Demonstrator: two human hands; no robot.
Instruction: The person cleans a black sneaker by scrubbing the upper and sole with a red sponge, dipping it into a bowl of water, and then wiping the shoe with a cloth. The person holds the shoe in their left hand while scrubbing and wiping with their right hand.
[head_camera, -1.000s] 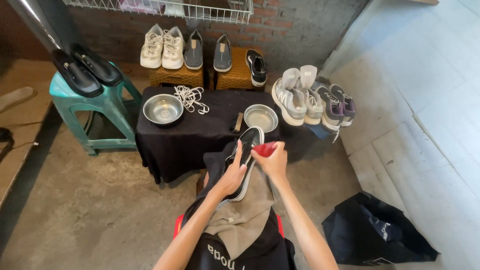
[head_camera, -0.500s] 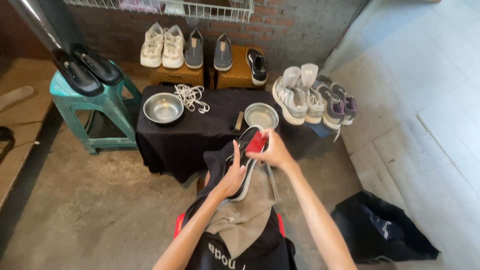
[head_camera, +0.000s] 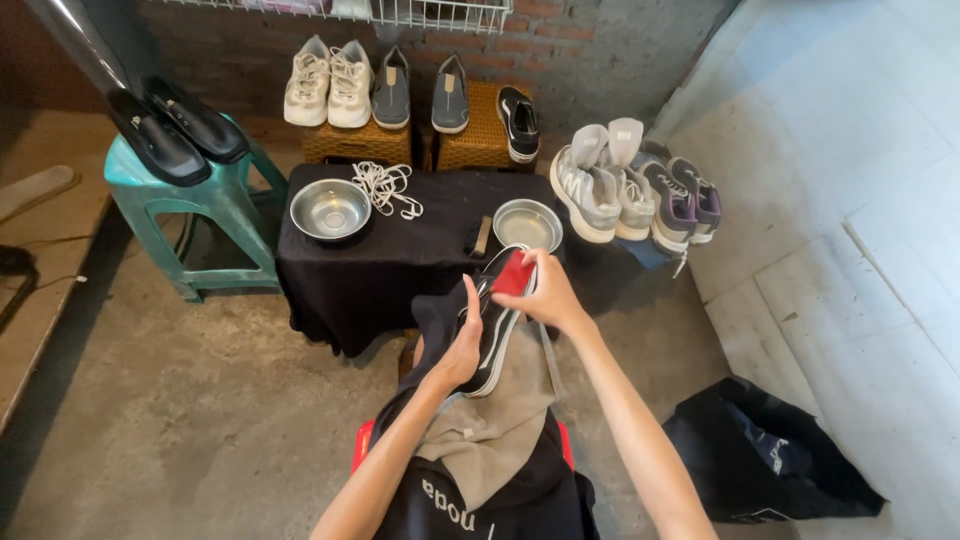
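Head view: left hand (head_camera: 462, 350) is closed around a black sneaker (head_camera: 492, 325) held over the lap in front of the black-draped table (head_camera: 400, 250), while right hand (head_camera: 545, 292) pinches a red pad (head_camera: 512, 273) against its toe.

Ahead of you, two steel bowls (head_camera: 330, 209) and white laces (head_camera: 386, 186) lie on a black-draped table (head_camera: 370, 280). Black shoes (head_camera: 180, 133) rest on the teal stool (head_camera: 215, 205) at your left.

Bright daylight washes the pale floor (head_camera: 850, 150) at right, nearly glaring; the brick wall (head_camera: 200, 40) sits dim; soft shadows; sharp focus; wide-angle bending at edges
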